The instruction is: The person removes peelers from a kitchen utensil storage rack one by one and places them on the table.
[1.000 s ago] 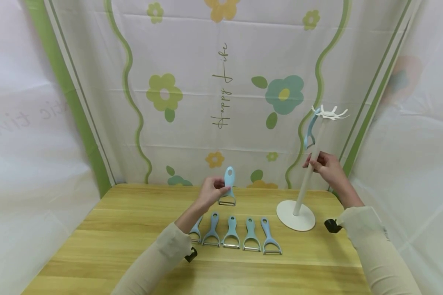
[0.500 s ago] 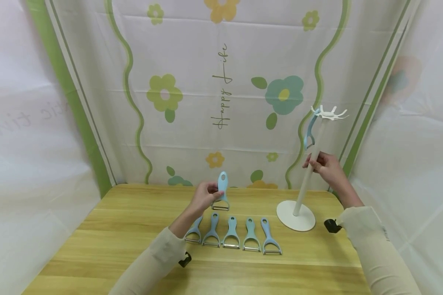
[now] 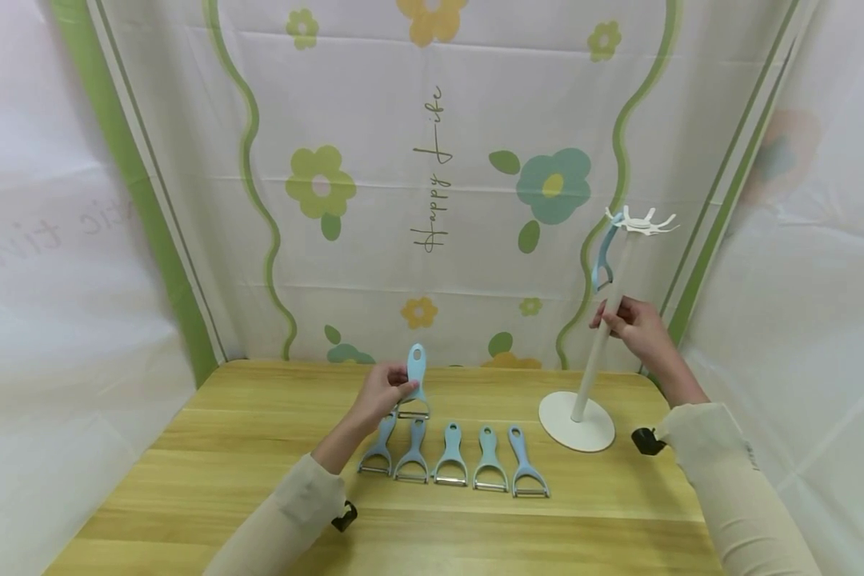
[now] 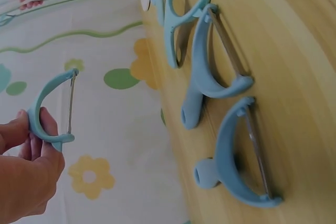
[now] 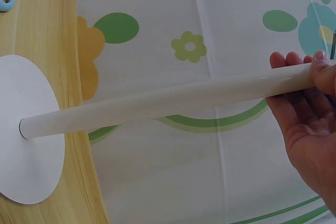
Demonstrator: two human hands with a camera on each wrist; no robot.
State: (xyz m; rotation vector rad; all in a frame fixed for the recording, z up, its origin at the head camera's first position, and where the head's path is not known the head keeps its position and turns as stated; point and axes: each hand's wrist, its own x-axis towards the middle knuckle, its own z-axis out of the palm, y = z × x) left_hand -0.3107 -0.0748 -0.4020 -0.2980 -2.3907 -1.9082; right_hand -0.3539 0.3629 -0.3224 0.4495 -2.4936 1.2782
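Note:
My left hand (image 3: pixel 383 394) pinches a light blue peeler (image 3: pixel 417 369) by its handle, blade end down, above the back of the row on the table. In the left wrist view the held peeler (image 4: pixel 40 109) shows its curved fork and metal blade. My right hand (image 3: pixel 635 326) grips the pole of a white stand (image 3: pixel 593 364) around its upper half. From one hook at the stand's top hangs another blue peeler (image 3: pixel 603 253). Several blue and greenish peelers, among them the middle peeler (image 3: pixel 452 454), lie side by side on the table, handles pointing away from me.
The wooden table (image 3: pixel 259 480) ends at a printed curtain (image 3: pixel 374 264) behind it. The stand's round base (image 3: pixel 577 421) rests at the table's right. Several bare hooks (image 3: pixel 651 224) spread from its top. Black wrist straps show under both sleeves.
My left hand has moved left and down with the peeler, coming nearer to the left end of the row. The right hand stays on the pole, and the hanging peeler keeps its place.

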